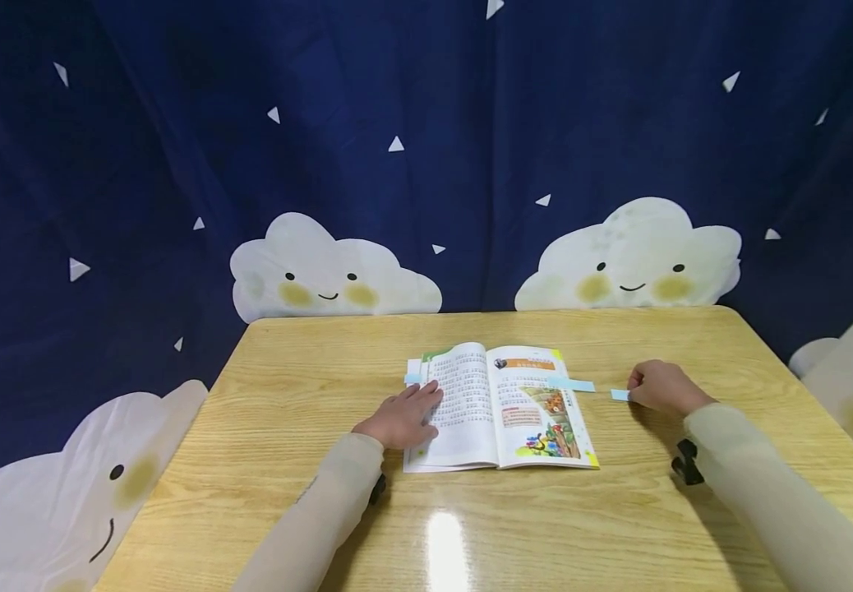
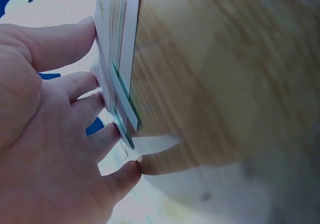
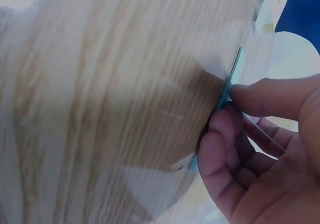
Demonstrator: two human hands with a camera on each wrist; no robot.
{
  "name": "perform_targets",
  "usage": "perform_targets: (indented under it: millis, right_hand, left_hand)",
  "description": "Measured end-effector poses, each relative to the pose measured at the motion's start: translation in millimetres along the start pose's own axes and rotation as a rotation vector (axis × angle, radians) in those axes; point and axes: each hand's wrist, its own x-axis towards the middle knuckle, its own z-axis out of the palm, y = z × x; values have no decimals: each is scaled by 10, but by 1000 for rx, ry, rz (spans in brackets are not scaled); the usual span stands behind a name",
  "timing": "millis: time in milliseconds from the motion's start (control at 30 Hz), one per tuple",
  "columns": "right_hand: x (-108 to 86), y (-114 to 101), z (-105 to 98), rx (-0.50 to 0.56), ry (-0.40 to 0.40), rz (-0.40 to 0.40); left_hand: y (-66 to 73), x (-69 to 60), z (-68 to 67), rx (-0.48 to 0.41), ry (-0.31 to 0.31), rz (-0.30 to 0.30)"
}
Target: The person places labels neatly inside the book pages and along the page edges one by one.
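Observation:
An open book (image 1: 459,403) lies on the table, with printed text on the left page and colour pictures on the right. My left hand (image 1: 400,415) rests on the left page's outer part, its fingers spread and fairly straight. Pale blue paper tabs (image 2: 126,101) stick out from the page edges beside those fingers. From the right page's outer edge juts another light blue strip (image 1: 574,384). To the right of the book, my right hand (image 1: 665,388) pinches a light blue paper strip (image 3: 235,73) between thumb and curled fingers, low over the wood.
The wooden table (image 1: 308,353) extends around the book on every side. Behind it hangs a dark blue curtain (image 1: 471,164) with white triangles and smiling clouds. A bright reflection shows on the wood near the front.

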Motion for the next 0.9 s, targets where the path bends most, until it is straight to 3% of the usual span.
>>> perform_targets:
  millis: [367,733,900]
  right_hand:
    - [27,23,1,77,-34,-5]
    - [2,-91,19,71,-31,78]
    - [12,-58,-35,131,-64,94]
  left_hand:
    - [-39,-28,16,-29,0,24]
    - [-30,-11,44,-29,0,21]
    - [-10,-25,9,-13,8,26]
